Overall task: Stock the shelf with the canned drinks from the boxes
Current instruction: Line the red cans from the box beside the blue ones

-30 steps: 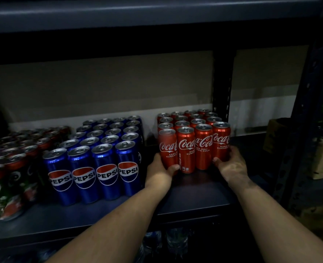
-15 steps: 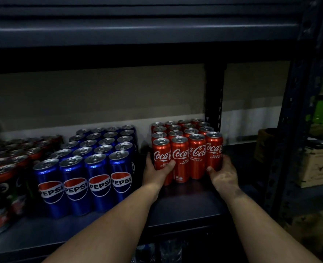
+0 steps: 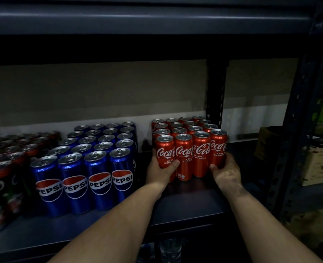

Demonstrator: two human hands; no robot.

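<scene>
Red Coca-Cola cans [image 3: 191, 149] standing in a four-wide block on the dark shelf [image 3: 185, 202], flanked by both hands. The left hand [image 3: 159, 170] holds the front-left can, its thumb curled across the label and its fingers [image 3: 154, 154] wrapped behind; the right hand [image 3: 226, 170] cups the front-right can, its fingers clamped round that can's far side. Compared with one second earlier, both hands have risen from the cans' bases to mid-height, and the block has slid deeper onto the shelf, so that its back rows stand close to the rear wall. This suggests the block is being squared and seated rather than carried. Left of the left-hand fingers, and apart from them, stand the blue Pepsi cans [image 3: 92, 168]; further left, a darker group of cans [image 3: 3, 168]. Bare shelf lies just in front of both hands. No boxes of drinks can be identified with certainty.
</scene>
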